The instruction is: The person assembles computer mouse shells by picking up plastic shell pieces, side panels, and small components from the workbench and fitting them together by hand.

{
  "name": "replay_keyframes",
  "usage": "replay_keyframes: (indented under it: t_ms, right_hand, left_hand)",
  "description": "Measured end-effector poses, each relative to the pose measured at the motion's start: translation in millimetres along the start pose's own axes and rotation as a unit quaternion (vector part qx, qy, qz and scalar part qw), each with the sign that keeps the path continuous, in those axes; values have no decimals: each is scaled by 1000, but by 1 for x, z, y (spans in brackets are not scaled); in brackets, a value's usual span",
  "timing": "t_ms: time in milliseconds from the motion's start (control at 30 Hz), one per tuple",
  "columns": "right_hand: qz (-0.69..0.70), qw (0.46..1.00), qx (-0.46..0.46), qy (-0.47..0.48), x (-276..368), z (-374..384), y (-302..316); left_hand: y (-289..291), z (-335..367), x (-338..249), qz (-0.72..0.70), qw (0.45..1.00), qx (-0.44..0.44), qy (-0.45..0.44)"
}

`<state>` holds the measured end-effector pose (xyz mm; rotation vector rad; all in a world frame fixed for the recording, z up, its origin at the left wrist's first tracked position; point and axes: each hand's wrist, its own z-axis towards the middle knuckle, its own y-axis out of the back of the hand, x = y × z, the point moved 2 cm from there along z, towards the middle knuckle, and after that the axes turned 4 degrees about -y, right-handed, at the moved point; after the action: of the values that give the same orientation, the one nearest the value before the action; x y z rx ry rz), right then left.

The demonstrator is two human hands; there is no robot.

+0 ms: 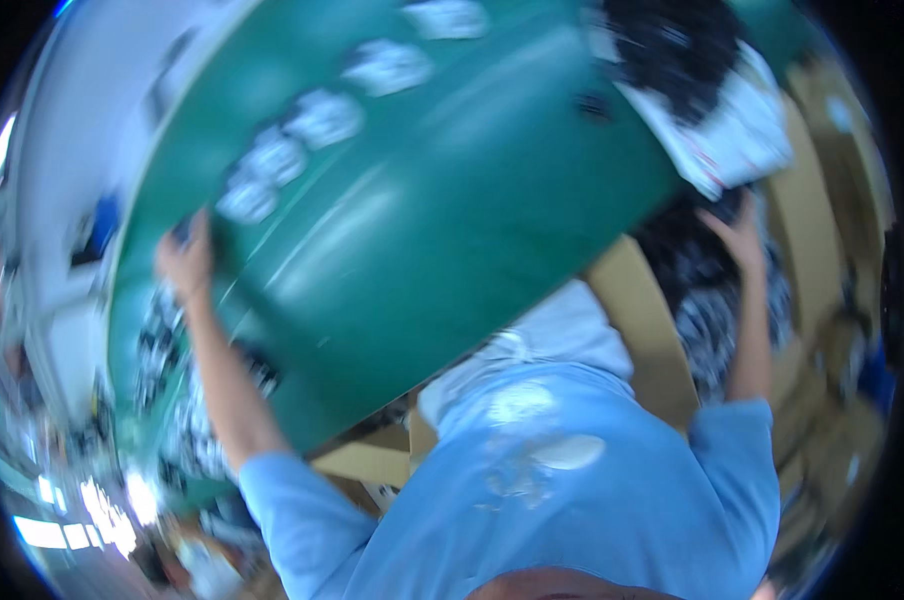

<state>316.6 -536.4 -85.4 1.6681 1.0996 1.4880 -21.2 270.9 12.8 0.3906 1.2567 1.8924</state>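
My left hand (186, 262) is at the left side of the green table (442, 200), its fingers curled round a small dark piece (183, 231) too blurred to name. Ahead of it, clear plastic packets (249, 197) lie in a slanting row. My right hand (742, 240) is over an open cardboard box (644, 310) to the right of the table. Thumb and fingers there close about a dark thing (724, 205) that I cannot make out. Inside the box are dark pieces and clear plastic packets (707, 335).
A white bag (742, 140) with a heap of black pieces (677, 50) lies on the table's far right corner. One small dark piece (593, 106) sits beside it. More packets (194, 425) crowd the near left of the table. Further cardboard boxes (847, 400) stand at right.
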Motion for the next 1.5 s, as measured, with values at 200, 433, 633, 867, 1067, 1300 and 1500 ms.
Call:
replay_keyframes:
  t_ms: [200, 433, 633, 867, 1067, 1300, 1500]
  right_hand:
    - [11, 995, 93, 30, -15, 2, -12]
    - [96, 994, 37, 42, 27, -13, -8]
    - [267, 960, -20, -79, 1, -16, 16]
    - [471, 878, -82, -17, 1, -26, 58]
    - [519, 847, 12, 116, 112, -35, 144]
    - [200, 830, 188, 486, 343, -21, 22]
    - [-27, 836, 243, 491, 416, -21, -73]
  left_hand:
    - [-30, 11, -18, 91, 989, -60, -102]
    - [-33, -11, -28, 9, 991, 78, -107]
    - [-41, 0, -34, -32, 987, 134, -79]
    - [-30, 4, -3, 45, 977, 206, -29]
    - [-18, -7, 57, -241, 954, 166, 73]
    - [50, -99, -171, -230, 933, 210, -178]
    - [38, -130, -204, -150, 940, 198, -235]
